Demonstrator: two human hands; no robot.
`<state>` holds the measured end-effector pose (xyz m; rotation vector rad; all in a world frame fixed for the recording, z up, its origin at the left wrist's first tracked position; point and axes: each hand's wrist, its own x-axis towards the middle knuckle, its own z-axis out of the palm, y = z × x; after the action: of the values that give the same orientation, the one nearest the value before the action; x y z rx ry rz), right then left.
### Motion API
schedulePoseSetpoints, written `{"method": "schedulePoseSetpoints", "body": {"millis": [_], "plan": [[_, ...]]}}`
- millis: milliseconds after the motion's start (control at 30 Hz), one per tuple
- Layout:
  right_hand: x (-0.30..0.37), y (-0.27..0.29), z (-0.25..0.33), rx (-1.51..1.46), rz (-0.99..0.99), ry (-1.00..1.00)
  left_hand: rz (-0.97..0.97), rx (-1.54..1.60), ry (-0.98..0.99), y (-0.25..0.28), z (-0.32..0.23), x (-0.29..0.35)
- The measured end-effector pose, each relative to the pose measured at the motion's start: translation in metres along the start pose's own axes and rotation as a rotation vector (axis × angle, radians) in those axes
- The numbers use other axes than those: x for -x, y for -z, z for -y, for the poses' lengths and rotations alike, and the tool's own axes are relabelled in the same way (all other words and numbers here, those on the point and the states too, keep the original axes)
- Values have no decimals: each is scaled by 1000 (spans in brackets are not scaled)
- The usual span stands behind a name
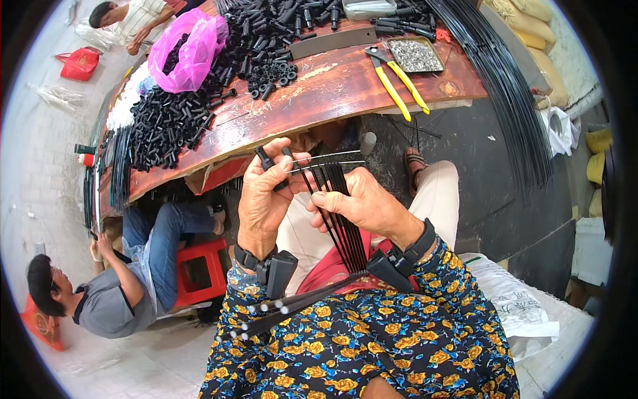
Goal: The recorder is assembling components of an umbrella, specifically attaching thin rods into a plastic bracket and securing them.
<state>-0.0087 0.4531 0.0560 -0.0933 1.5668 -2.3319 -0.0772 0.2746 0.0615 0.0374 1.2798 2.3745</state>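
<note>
Above my lap, my left hand (260, 199) is closed around small black plastic fittings (264, 159). Thin silvery rods (339, 155) reach from its fingertips to the right. My right hand (365, 199) grips a fanned bundle of slim black rods (347, 245), thumb on top, their lower ends running down to my lap. The upper ends of some rods lie close to my left fingers; whether any sits inside a fitting I cannot tell. More black rods with pale tips (266, 319) lie across my lap at the left.
On the reddish wooden table (319, 86) lie heaps of black fittings (166, 120), a pink bag (183, 56), yellow-handled pliers (399, 86), a tray of small metal bits (415, 54) and long black rods (498, 80). A co-worker (119, 299) sits at the left near a red stool (199, 266).
</note>
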Motion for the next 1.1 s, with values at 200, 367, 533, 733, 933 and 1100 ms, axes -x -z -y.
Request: {"method": "schedulePoseSetpoints", "body": {"millis": [200, 367, 533, 733, 933, 1100], "plan": [[-1, 5, -4, -29, -8, 0, 23, -19, 14, -4, 4, -4], [-2, 4, -9, -61, -22, 3, 42, -17, 39, -6, 3, -7], [-1, 3, -5, -23, -21, 4, 46, 115, 45, -8, 6, -8], [-1, 3, -5, -66, -33, -13, 82, 185, 42, -1, 8, -10], [0, 1, -2, 3, -12, -18, 63, 122, 14, 3, 4, -9], [0, 2, -5, -29, -29, -2, 73, 116, 10, 2, 3, -8]]}}
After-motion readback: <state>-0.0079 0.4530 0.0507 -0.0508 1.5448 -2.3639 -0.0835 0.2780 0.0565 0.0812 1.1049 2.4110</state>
